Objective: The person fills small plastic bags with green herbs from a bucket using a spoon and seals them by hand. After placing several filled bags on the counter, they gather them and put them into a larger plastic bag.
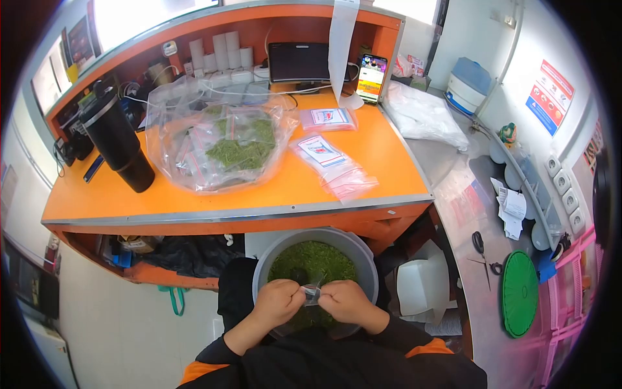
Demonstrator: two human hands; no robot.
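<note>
The left hand (277, 302) and the right hand (345, 301) are close together. Both are curled, fingers pinched tight. Both arms are bent.

A small clear bag (311, 295) — crumpled, mouth upward — sits just above the bowl (367, 259). The bowl is grey, round, upright, nearly full of chopped green leaves (311, 259) — the bag hangs over their near edge.

An orange surface (272, 188) with a raised back shelf (214, 26) stands far. A steel counter (466, 194) runs along the white right wall (538, 39). Bright window (142, 16) light enters behind.
</note>
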